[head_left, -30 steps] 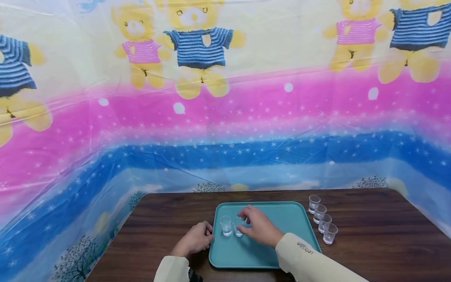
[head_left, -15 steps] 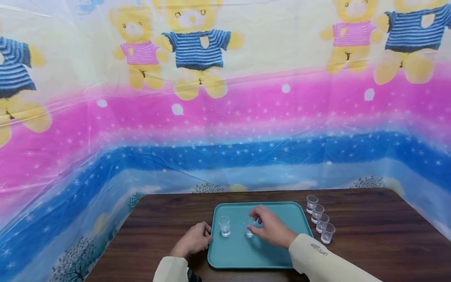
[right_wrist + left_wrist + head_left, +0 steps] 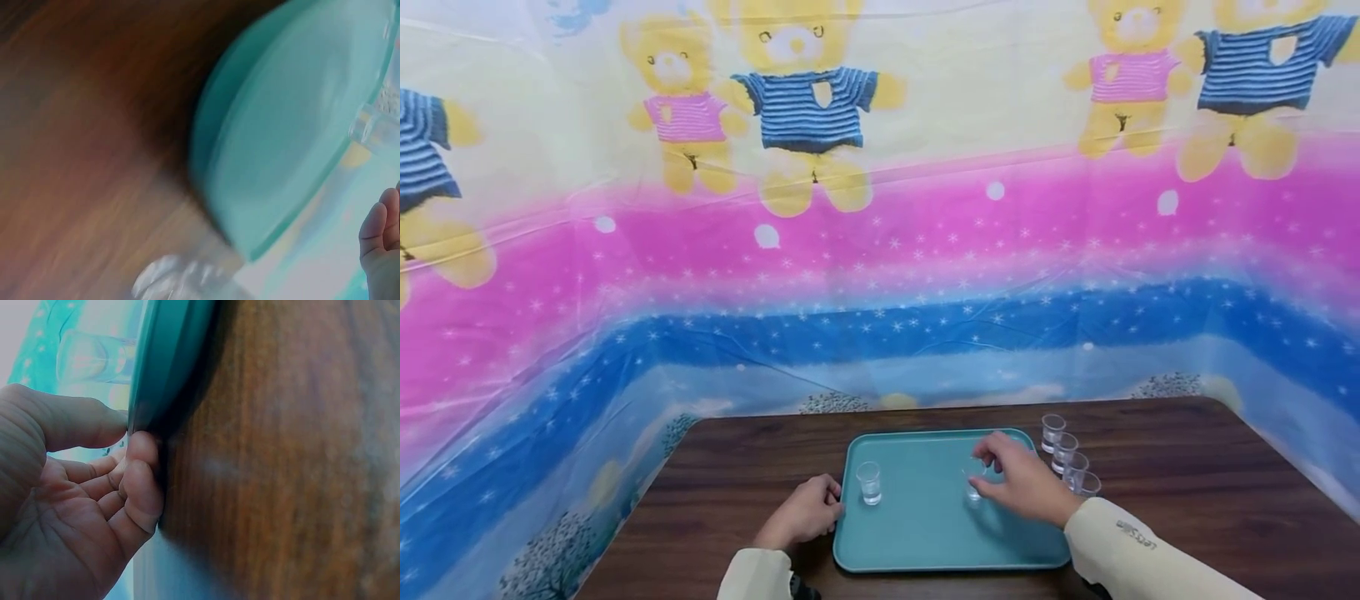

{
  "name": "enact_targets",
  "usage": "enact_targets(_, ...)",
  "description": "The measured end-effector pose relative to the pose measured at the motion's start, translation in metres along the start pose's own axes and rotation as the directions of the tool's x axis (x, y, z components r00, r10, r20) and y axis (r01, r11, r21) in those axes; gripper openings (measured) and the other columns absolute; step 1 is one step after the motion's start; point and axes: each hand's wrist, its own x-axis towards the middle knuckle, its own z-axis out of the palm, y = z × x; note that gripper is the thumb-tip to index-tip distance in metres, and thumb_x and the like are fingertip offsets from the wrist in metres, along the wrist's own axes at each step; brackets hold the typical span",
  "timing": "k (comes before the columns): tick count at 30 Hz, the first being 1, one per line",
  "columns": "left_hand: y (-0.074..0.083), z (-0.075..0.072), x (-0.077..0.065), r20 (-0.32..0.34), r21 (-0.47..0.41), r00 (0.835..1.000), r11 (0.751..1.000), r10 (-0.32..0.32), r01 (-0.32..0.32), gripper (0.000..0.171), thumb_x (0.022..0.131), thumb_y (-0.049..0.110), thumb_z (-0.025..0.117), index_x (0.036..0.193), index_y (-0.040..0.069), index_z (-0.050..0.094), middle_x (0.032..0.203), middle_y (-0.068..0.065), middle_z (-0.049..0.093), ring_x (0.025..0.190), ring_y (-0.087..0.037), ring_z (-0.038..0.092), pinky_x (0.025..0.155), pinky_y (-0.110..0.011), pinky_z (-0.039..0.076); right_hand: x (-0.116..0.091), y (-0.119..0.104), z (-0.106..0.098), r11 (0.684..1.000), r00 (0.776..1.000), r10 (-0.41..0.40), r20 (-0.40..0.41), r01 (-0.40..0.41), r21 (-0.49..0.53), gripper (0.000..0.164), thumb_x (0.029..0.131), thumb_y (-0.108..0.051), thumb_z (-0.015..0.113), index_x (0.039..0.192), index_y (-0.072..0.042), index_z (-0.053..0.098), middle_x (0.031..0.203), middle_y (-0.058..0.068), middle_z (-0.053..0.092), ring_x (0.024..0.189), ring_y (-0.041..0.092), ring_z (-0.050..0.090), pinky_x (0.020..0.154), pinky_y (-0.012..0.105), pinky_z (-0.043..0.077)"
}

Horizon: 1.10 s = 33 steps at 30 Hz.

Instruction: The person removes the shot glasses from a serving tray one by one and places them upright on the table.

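Observation:
A teal tray lies on the brown table. My left hand grips the tray's left edge; in the left wrist view its thumb sits at the rim with the fingers curled below. On the tray's left part stands a small clear shot glass. Over the right part of the tray, my right hand pinches a second clear shot glass between thumb and fingers, partly hiding it. In the right wrist view only some fingers of that hand show at the right edge.
Several more clear shot glasses stand in a slanting row on the table right of the tray, the nearest partly behind my right forearm. A printed bear curtain hangs behind the table and along its sides.
My right hand has moved the pinched shot glass rightward across the tray, away from the other one. The left hand keeps its grip on the tray edge. The head view has shifted slightly.

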Motion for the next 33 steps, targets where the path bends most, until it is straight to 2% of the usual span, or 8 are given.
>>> enact_targets(4,-0.001,0.000,-0.001,0.008,-0.005,1.000,1.000,-0.021,0.021,0.012,0.091,0.004,0.055,0.101,-0.003,0.053,0.072,-0.008,0.054,0.058,-0.019,0.052,0.053,-0.032,0.043,-0.010,0.007,-0.018,0.999,1.000,0.009,-0.022,-0.009,-0.036,0.028,0.083,-0.020,0.073,0.105,-0.011,0.060,0.093,-0.002,0.055,0.080,0.017,0.054,0.066,0.026,0.046)
enact_targets(10,-0.001,0.000,-0.001,0.024,-0.011,0.998,0.999,-0.052,0.052,0.014,0.092,0.004,0.055,0.103,-0.003,0.053,0.073,-0.008,0.054,0.058,-0.019,0.052,0.054,-0.031,0.043,-0.030,0.022,-0.050,1.000,1.000,0.008,0.013,-0.008,-0.030,0.026,0.082,-0.019,0.074,0.103,-0.013,0.060,0.088,-0.004,0.055,0.076,0.016,0.054,0.063,0.026,0.046)
enact_targets(14,0.000,0.001,0.001,0.023,-0.015,0.999,0.999,-0.029,0.030,0.013,0.092,0.004,0.055,0.103,-0.003,0.053,0.073,-0.009,0.054,0.059,-0.019,0.053,0.054,-0.033,0.044,-0.049,0.034,-0.070,0.999,1.000,-0.005,0.023,0.006,-0.042,0.024,0.080,-0.016,0.075,0.099,-0.013,0.061,0.085,-0.003,0.057,0.072,0.011,0.054,0.060,0.025,0.047)
enact_targets(20,0.000,0.000,0.005,0.013,-0.001,1.000,1.000,-0.020,0.020,0.013,0.092,0.005,0.056,0.103,-0.003,0.053,0.074,-0.008,0.054,0.059,-0.019,0.053,0.054,-0.033,0.044,-0.074,0.047,-0.095,0.992,0.999,-0.052,-0.001,0.052,-0.114,0.025,0.078,-0.015,0.076,0.098,-0.012,0.062,0.083,-0.005,0.057,0.070,0.005,0.052,0.058,0.025,0.047)
enact_targets(25,0.000,-0.001,0.003,0.004,0.011,1.000,1.000,-0.017,0.017,0.014,0.092,0.005,0.056,0.103,-0.003,0.053,0.073,-0.008,0.054,0.059,-0.019,0.053,0.054,-0.033,0.044,-0.087,0.054,-0.100,0.991,0.998,-0.063,-0.013,0.061,-0.121,0.024,0.077,-0.014,0.077,0.096,-0.012,0.062,0.081,-0.008,0.057,0.068,0.002,0.050,0.057,0.023,0.046)
enact_targets(33,-0.001,0.001,0.004,0.011,0.007,1.000,1.000,-0.024,0.024,0.014,0.092,0.004,0.056,0.103,-0.003,0.053,0.073,-0.008,0.054,0.058,-0.019,0.053,0.053,-0.032,0.044,-0.100,0.063,-0.096,0.995,1.000,-0.019,0.005,0.020,-0.095,0.025,0.078,-0.016,0.077,0.097,-0.010,0.062,0.081,-0.006,0.057,0.067,0.002,0.050,0.056,0.023,0.045)
